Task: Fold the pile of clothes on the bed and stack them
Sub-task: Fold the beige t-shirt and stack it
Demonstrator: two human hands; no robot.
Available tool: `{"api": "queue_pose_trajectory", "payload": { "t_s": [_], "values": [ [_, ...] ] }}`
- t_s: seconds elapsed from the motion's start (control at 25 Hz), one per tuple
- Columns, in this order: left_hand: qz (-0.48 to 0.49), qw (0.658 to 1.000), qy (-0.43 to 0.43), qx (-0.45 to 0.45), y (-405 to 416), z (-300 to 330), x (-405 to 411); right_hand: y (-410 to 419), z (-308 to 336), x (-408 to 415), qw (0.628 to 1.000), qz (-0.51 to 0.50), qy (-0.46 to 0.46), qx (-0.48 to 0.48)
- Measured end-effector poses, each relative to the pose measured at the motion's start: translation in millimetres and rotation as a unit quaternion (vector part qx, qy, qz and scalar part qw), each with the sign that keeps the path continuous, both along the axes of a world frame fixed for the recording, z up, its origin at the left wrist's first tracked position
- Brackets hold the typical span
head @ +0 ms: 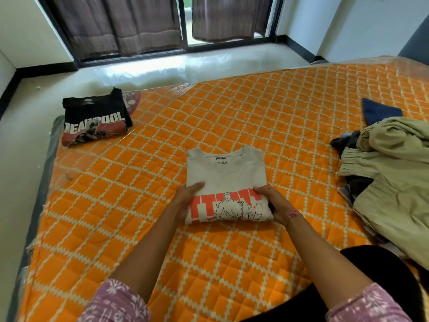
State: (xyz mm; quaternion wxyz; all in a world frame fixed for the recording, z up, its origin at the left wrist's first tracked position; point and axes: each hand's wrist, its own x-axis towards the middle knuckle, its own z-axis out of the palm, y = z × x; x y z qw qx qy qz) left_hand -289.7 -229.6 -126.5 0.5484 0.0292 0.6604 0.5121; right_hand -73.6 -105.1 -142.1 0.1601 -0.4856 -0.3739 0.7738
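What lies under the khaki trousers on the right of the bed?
Dark garments poke out beneath the khaki trousers, and a navy piece shows behind them. How many clothes lie underneath is hidden.

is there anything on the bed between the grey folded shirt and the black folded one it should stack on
Nothing visible. Both hands, left hand and right hand, grip the grey shirt; only bare orange mattress lies between it and the black shirt. The unfolded pile sits on the opposite side.
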Motion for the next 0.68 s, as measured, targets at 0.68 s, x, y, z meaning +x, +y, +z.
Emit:
{"api": "queue_pose_trajectory", "payload": {
  "t_s": [0.68],
  "values": [
    [0.095,0.977,0.171,0.081,-50.3,82.6,-220.3,-10.4,90.9,-265.7,0.979,0.129,0.096,0.128]
  ]
}}
